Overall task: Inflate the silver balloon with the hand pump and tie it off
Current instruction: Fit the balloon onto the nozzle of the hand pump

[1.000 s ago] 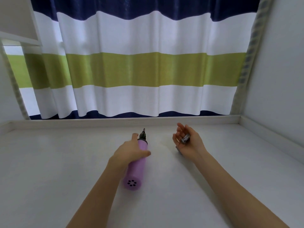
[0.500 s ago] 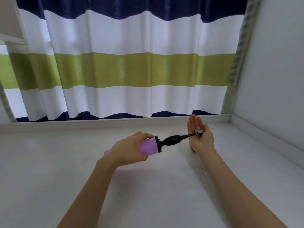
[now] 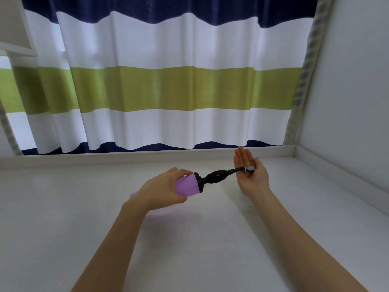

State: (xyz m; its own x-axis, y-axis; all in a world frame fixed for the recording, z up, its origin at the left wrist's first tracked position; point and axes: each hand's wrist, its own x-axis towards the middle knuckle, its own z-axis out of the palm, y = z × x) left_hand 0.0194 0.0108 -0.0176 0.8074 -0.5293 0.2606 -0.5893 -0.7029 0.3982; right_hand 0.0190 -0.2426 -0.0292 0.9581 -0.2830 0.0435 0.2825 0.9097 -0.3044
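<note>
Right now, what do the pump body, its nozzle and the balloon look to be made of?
Pump body: probably plastic, matte lilac, evenly coloured. Nozzle: glossy black, likely hard plastic, bright highlights along its bulge. Silver balloon: small, metallic-grey sheen, probably latex; too small to be sure.

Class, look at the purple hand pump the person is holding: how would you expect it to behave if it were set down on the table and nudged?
The hand pump has a round, smooth barrel, so it would probably roll. The left hand lifts it alone, suggesting it is fairly light. Its thin black nozzle looks stiff.
</note>
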